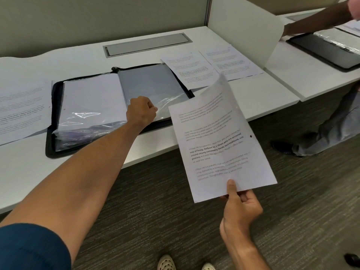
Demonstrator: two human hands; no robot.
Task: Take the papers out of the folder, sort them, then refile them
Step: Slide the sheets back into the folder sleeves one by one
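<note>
**Mia:** Where is the paper point(222, 141) now?

**Ben:** It is up in the air, out past the edge of the desk point(268, 94). The right hand point(240, 209) pinches its bottom edge, thumb on top and the other fingers curled under it.

**Mia:** And the other hand?

**Ben:** The left hand point(141, 111) reaches out to the open folder point(116, 106) on the desk. Its fingers are curled on the clear plastic sleeve point(155, 88) at the near edge of the right page (I think it is pulling the pocket open, but I can't see the fingertips well).

**Mia:** Which way does the paper have to go?

**Ben:** The folder lies to the left of the paper and a bit farther away. The paper's long side points away from the person and leans a little to the left. Its top corner is just beside the folder's right edge. The left hand is on the folder already; the right hand is well apart from it.

**Mia:** So what next?

**Ben:** I guess the paper slides left into that sleeve. More papers point(210, 65) lie behind the folder.
</note>
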